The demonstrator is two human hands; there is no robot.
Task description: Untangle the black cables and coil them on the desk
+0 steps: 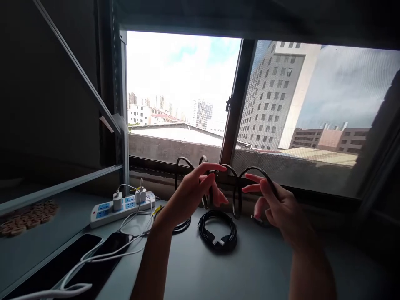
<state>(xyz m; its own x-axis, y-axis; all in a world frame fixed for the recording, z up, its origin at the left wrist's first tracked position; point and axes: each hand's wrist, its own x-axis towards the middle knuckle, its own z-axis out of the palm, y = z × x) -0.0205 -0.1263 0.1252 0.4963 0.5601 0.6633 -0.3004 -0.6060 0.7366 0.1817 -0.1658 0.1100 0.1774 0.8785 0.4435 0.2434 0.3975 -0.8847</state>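
A black cable (261,171) hangs in loose loops between my two hands, above the grey desk. My left hand (200,183) is curled among the left loops, index finger reaching toward the right; its grip is partly hidden behind the hand. In my right hand (281,208) the cable passes between thumb and fingers, which are bent around it. A small connector end (256,219) shows just below the right fingers. Under the hands lies a coiled black cable (231,243) with its two plug ends at the front of the coil.
Another black coil (184,227) lies partly behind my left forearm. A white power strip (103,221) with chargers stands at left, white cords trailing over two dark phones (103,258). A window (187,91) is behind, a metal shelf frame (126,146) at left.
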